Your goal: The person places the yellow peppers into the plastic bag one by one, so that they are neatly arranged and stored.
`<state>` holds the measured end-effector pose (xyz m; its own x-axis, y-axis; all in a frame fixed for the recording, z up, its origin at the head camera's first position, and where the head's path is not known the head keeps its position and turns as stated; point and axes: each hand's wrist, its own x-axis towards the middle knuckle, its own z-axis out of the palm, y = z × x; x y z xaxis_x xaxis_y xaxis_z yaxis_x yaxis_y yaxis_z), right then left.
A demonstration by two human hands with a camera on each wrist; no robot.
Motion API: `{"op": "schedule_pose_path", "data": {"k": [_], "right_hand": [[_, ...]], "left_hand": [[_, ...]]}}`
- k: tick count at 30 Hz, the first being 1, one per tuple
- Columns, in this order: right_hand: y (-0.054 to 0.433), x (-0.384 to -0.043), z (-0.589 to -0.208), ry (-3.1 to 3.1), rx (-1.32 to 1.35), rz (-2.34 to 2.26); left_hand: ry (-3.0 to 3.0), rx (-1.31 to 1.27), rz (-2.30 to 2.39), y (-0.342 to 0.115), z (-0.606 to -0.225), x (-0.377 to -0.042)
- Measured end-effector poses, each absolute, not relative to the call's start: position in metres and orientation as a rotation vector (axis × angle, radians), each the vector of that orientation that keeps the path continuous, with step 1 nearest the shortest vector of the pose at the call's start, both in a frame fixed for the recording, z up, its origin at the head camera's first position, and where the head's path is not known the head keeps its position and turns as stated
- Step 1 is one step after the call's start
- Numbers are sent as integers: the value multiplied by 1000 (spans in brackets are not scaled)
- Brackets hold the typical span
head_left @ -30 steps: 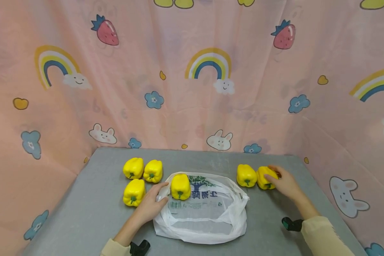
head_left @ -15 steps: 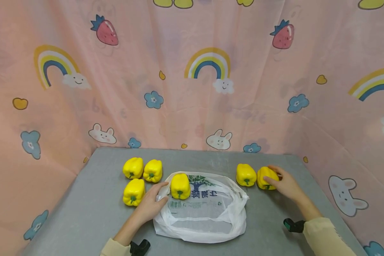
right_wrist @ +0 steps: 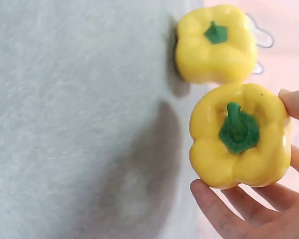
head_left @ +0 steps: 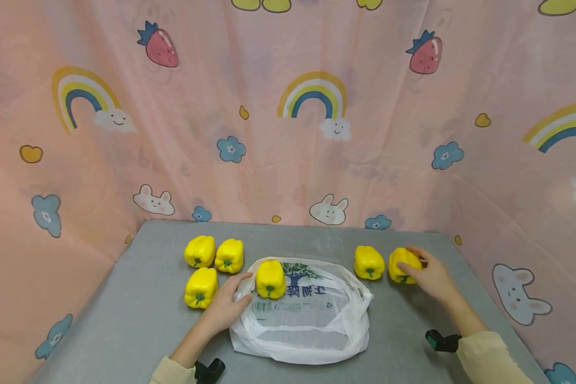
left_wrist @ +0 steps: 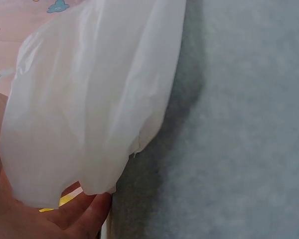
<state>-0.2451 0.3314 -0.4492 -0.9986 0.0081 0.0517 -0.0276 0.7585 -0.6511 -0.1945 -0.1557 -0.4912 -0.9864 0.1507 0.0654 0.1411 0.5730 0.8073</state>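
Observation:
My right hand (head_left: 433,275) grips a yellow bell pepper (right_wrist: 241,137) at the right of the table, thumb on one side and fingers on the other, its green stem facing the wrist camera. A second bell pepper (head_left: 369,262) sits just left of it. At the middle lies a white plastic bag (head_left: 312,349), its mouth spread wide. My left hand (head_left: 227,306) holds the bag's left rim, and the left wrist view shows the thin white film (left_wrist: 89,99) over the fingers. One more bell pepper (head_left: 270,279) is inside the bag's mouth, near that hand.
Three yellow bell peppers stand together left of the bag, the front one (head_left: 201,288) close to my left hand. The grey table (head_left: 125,320) is bounded by a pink printed curtain (head_left: 288,176) at the back and sides.
My right hand has shifted slightly right with the bell pepper in its grip, widening the gap to the neighbouring one. The left hand and bag stay as they were.

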Motion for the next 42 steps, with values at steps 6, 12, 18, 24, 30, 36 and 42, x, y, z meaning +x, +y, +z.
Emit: {"op": "schedule_pose_path", "data": {"k": [6,12,18,24,30,36,42], "right_hand": [[325,-239,-434,-2852,40,1074],[314,-231,-419,-2795,77,1033],[303,-223,-407,-2749,89,1008],[287,-219,-395,-2720,138,1033],[273,-221,-396,-2715,186,1074],[258,-222,-400,-2719,227,1068],[242,-221,-401,-2744,239,1038]], "left_hand": [[2775,253,1413,-157,-492,-193],[2782,253,1408,-157,-493,-193],[2779,261,1413,-157,-493,-193],[2789,268,1423,-156,-492,-194],[2792,263,1431,-156,-492,-194],[2792,278,1428,-157,-491,-194],[2783,292,1440,-156,-492,-195]]}}
